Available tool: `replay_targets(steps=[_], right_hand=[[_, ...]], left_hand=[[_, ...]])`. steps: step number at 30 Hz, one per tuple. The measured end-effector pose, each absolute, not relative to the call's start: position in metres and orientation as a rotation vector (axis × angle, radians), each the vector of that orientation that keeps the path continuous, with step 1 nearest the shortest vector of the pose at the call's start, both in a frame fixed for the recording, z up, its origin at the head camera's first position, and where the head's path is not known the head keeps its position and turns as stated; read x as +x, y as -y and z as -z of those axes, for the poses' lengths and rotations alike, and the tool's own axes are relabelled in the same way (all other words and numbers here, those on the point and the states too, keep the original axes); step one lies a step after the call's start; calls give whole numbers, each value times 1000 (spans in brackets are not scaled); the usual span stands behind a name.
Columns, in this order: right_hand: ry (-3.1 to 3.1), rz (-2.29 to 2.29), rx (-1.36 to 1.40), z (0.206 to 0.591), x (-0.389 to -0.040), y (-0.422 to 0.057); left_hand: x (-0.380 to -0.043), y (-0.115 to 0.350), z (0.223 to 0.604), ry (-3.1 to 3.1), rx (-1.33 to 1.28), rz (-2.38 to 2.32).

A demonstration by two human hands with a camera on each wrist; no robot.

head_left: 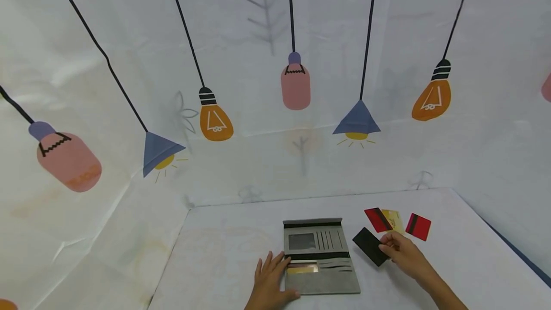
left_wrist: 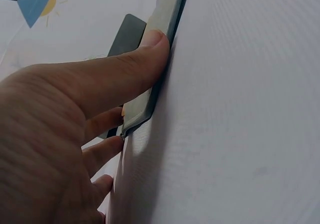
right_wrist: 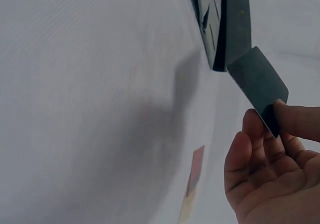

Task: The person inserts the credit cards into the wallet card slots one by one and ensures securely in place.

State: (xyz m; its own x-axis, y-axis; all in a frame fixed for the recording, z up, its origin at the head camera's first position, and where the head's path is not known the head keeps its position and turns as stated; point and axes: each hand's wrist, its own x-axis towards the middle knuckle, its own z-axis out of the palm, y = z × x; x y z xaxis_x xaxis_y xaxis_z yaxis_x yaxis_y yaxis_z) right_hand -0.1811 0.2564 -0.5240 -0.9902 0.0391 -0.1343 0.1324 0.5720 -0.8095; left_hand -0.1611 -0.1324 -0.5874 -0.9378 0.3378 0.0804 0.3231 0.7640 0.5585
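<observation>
A grey wallet (head_left: 320, 279) lies unfolded on the white table, with card slots, a dark window on the upper half and a gold card (head_left: 303, 268) showing in the lower window. My left hand (head_left: 270, 282) rests at its left side, fingers spread along the edge and thumb (left_wrist: 142, 53) on the near corner. Between thumb and fingertips, my right hand (head_left: 404, 254) pinches a black card (head_left: 369, 247) by one end. It is held tilted, to the right of the wallet; in the right wrist view the card (right_wrist: 257, 81) overlaps the wallet's end (right_wrist: 235, 28).
Beyond my right hand lie a red card (head_left: 378, 220) with a dark stripe, a yellow card (head_left: 393, 220) partly under it, and another red card (head_left: 418, 226) to the right. A white sheet (head_left: 258, 166) printed with hanging lamps rises behind the table (head_left: 219, 252).
</observation>
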Motion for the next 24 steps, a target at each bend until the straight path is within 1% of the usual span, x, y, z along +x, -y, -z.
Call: replay_targets(steps=[10,24], right_hand=[[-2692,1426,76,523,-187,-226],[-2671,1438,-20,528,-194,-213]], left_hand=[[-159,132,582,-2891,530,-965],[-160,131,581,-2869,472,-958]])
